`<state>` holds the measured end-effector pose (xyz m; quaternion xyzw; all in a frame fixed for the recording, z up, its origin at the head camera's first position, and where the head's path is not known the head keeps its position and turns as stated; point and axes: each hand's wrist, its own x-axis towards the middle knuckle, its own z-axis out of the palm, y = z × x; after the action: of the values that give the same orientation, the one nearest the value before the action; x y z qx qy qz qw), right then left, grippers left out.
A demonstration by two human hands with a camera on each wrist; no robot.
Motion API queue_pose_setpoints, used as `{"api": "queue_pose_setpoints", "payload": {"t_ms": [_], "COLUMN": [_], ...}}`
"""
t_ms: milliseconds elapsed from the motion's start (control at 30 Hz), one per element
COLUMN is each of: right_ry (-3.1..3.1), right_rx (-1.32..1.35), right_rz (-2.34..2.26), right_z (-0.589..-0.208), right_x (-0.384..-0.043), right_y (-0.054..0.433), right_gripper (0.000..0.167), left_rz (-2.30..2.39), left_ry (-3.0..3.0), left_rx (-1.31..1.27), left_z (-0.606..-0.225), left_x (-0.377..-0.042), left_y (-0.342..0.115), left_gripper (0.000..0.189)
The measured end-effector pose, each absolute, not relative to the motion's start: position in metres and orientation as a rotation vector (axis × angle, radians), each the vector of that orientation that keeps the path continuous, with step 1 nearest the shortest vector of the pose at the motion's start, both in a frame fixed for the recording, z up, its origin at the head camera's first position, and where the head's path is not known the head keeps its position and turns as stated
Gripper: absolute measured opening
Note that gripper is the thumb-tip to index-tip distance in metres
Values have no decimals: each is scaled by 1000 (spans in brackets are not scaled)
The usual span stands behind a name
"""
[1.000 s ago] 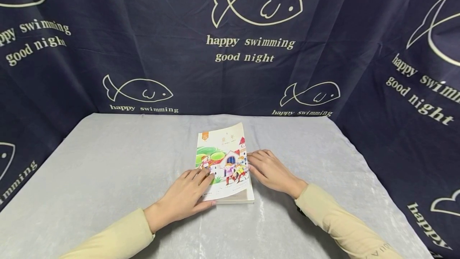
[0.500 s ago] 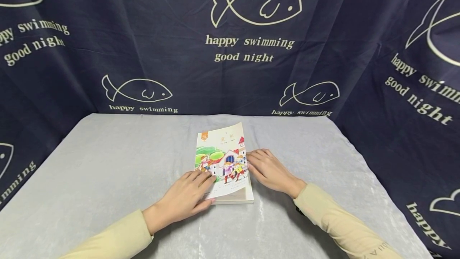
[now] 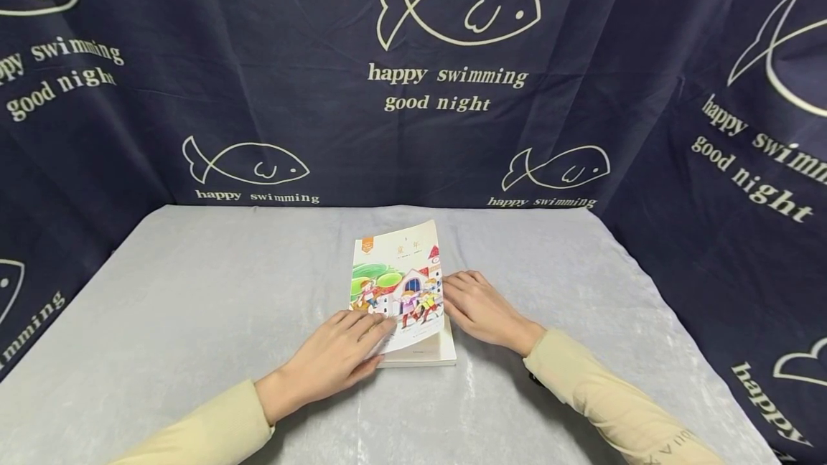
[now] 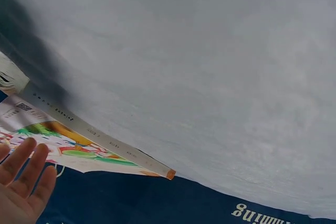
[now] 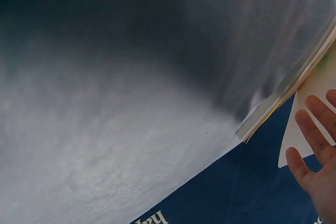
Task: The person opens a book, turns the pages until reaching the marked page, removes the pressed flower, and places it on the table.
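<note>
A paperback book (image 3: 397, 275) with a colourful illustrated cover lies in the middle of the table. Its front cover (image 5: 292, 139) is raised along the right side, and a strip of the page (image 3: 426, 354) beneath shows at the lower right. My left hand (image 3: 329, 354) rests over the lower left of the cover, near the spine (image 4: 105, 140), its fingers (image 4: 32, 169) extended. At the right edge of the raised cover is my right hand (image 3: 484, 311). The fingers (image 5: 314, 129) look straight in the right wrist view, against the cover's pale inner side.
A grey cloth-covered table (image 3: 194, 293) surrounds the book. Dark blue curtains (image 3: 349, 156) printed with white fish and lettering hang behind the table and along both sides.
The cover has lifted slightly more at its lower right, baring more of the page. My left hand has shifted a little down and left; my right hand stays at the cover's edge.
</note>
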<state>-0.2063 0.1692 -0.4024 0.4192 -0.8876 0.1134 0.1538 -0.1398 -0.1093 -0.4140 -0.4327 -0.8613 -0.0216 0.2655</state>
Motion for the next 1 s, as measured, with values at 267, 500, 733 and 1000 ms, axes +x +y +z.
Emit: {"api": "queue_pose_setpoints", "payload": {"t_ms": [267,500,733,1000], "right_ry": [-2583,-2625,-2634,-2647], "right_rx": [1171,1162,1122,1093], "right_rz": [274,244,206,186], "right_z": [-405,-407,-409,-409], "right_x": [-207,-208,-208,-206], "right_y": [167,166,167,167], "right_gripper": [29,33,35,38], "left_rz": [-21,-5,52,94], "left_ry": [-2209,-2141,-2105,-2117], "left_rx": [-1191,-1212,-1219,-1241], "left_z": [-414,-414,-413,-411], "left_x": [-141,-143,-143,-140], "left_y": [-112,-115,-117,-119], "left_gripper": [58,42,41,49]}}
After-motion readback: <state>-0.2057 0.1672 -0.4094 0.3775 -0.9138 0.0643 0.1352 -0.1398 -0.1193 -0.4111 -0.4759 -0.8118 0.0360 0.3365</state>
